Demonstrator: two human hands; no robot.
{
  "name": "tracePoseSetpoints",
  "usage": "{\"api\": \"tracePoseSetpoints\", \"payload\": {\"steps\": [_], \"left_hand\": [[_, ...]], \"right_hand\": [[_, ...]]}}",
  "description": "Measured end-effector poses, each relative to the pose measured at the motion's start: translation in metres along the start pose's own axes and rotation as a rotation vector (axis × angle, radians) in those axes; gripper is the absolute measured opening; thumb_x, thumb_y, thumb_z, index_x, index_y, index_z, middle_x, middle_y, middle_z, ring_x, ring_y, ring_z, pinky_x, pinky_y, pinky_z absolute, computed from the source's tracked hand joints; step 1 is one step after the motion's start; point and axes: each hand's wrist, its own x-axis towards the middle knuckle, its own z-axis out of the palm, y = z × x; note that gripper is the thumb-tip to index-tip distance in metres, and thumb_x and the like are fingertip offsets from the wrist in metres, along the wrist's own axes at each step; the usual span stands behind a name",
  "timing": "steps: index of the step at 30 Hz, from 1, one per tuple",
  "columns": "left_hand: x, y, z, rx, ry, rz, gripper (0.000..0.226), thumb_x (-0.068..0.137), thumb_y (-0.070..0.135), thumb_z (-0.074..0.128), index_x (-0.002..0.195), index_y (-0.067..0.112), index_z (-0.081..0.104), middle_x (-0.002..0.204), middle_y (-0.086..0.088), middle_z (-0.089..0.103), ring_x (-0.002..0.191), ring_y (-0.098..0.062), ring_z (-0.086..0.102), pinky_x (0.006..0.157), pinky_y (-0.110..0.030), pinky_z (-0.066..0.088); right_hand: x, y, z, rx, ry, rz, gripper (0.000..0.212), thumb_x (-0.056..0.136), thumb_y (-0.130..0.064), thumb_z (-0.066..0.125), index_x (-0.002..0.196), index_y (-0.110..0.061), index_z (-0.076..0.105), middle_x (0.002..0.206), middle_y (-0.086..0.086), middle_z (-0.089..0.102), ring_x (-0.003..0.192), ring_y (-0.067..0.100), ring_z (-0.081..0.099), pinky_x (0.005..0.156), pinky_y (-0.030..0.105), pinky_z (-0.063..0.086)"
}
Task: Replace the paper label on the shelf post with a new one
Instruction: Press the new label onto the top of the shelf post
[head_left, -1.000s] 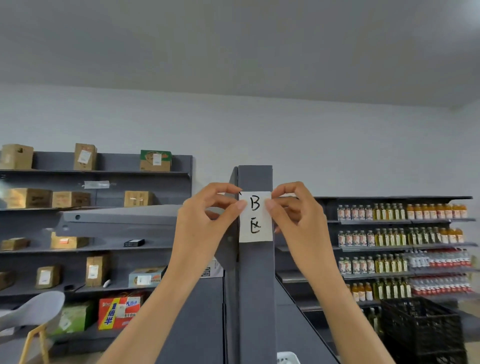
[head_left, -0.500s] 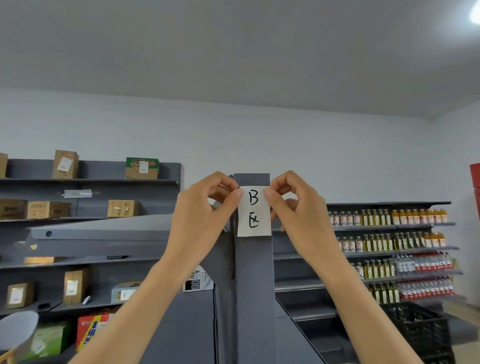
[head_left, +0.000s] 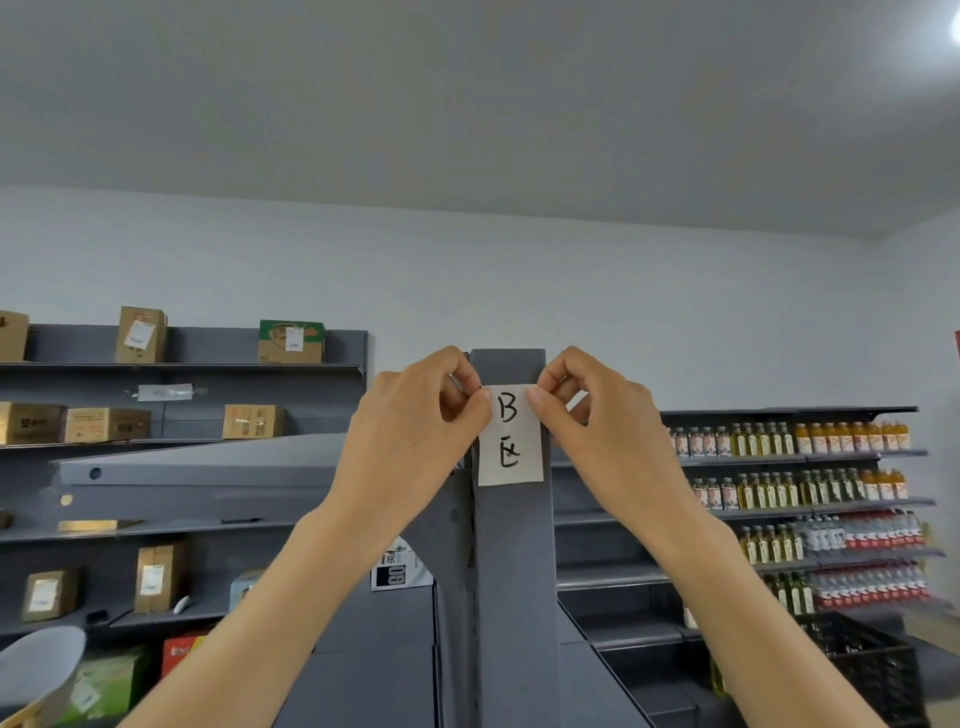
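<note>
A white paper label (head_left: 510, 441) with a handwritten "B" and a character below it lies flat on the front of the grey shelf post (head_left: 514, 571), just under the post's top end. My left hand (head_left: 415, 436) pinches the label's upper left corner between thumb and fingers. My right hand (head_left: 602, 431) pinches the upper right corner the same way. The label's lower edge hangs free of both hands. Whether the label sticks to the post cannot be seen.
Grey shelves with cardboard boxes (head_left: 140, 335) run along the left wall. Shelves of bottles (head_left: 789, 441) stand at the right, with a black crate (head_left: 862, 670) below. A white chair (head_left: 36, 670) shows at the lower left. A grey shelf board (head_left: 197, 467) juts left of the post.
Both hands keep pinching the label's top corners. The label sits a little nearer the post's top than a second ago, and the view has tilted upward.
</note>
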Motion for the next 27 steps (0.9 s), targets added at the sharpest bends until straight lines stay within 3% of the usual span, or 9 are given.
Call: {"api": "tracePoseSetpoints", "payload": {"steps": [6, 11, 17, 21, 25, 27], "left_hand": [[-0.001, 0.001, 0.001, 0.060, -0.011, 0.042, 0.017, 0.092, 0.037, 0.062, 0.082, 0.028, 0.052, 0.069, 0.009, 0.069, 0.073, -0.009, 0.067, 0.064, -0.040, 0.057], [0.001, -0.005, 0.001, 0.070, 0.024, 0.061, 0.029, 0.087, 0.047, 0.067, 0.089, 0.027, 0.045, 0.074, 0.010, 0.064, 0.073, -0.010, 0.063, 0.065, -0.036, 0.056], [0.008, -0.005, 0.004, -0.012, 0.087, 0.034, 0.029, 0.089, 0.045, 0.065, 0.094, 0.027, 0.043, 0.077, 0.010, 0.058, 0.074, -0.012, 0.060, 0.063, -0.036, 0.055], [0.011, -0.006, 0.005, -0.007, 0.094, 0.052, 0.029, 0.088, 0.044, 0.066, 0.094, 0.030, 0.041, 0.083, 0.013, 0.057, 0.081, -0.007, 0.059, 0.066, -0.035, 0.056], [0.002, -0.012, 0.008, -0.008, 0.106, 0.108, 0.034, 0.081, 0.047, 0.069, 0.098, 0.035, 0.042, 0.102, 0.017, 0.051, 0.096, -0.006, 0.054, 0.068, -0.022, 0.049], [-0.004, -0.016, 0.010, 0.000, 0.100, 0.129, 0.043, 0.074, 0.049, 0.072, 0.104, 0.035, 0.044, 0.111, 0.020, 0.045, 0.106, -0.005, 0.048, 0.070, -0.014, 0.042]], "right_hand": [[-0.001, -0.002, 0.001, -0.048, 0.025, -0.018, 0.013, 0.095, -0.040, 0.059, 0.088, -0.030, 0.055, 0.079, -0.012, 0.064, 0.067, 0.006, 0.064, 0.060, 0.033, 0.054], [-0.001, -0.001, 0.000, -0.097, 0.039, -0.013, 0.015, 0.093, -0.042, 0.061, 0.087, -0.030, 0.054, 0.078, -0.013, 0.065, 0.069, 0.005, 0.064, 0.058, 0.027, 0.050], [0.007, -0.003, 0.001, -0.089, 0.046, -0.034, 0.027, 0.092, -0.048, 0.060, 0.100, -0.031, 0.039, 0.080, -0.009, 0.062, 0.074, 0.005, 0.065, 0.059, 0.032, 0.056], [0.012, -0.007, 0.006, -0.120, 0.093, -0.073, 0.029, 0.094, -0.047, 0.058, 0.100, -0.029, 0.036, 0.073, -0.006, 0.057, 0.071, 0.008, 0.064, 0.055, 0.027, 0.049], [-0.002, 0.000, 0.012, -0.097, 0.111, -0.086, 0.033, 0.092, -0.048, 0.061, 0.099, -0.037, 0.031, 0.074, -0.010, 0.052, 0.073, 0.008, 0.062, 0.059, 0.032, 0.054], [-0.013, 0.008, 0.019, -0.104, 0.137, -0.117, 0.036, 0.088, -0.048, 0.063, 0.105, -0.042, 0.032, 0.086, -0.019, 0.050, 0.082, 0.003, 0.057, 0.059, 0.024, 0.052]]}}
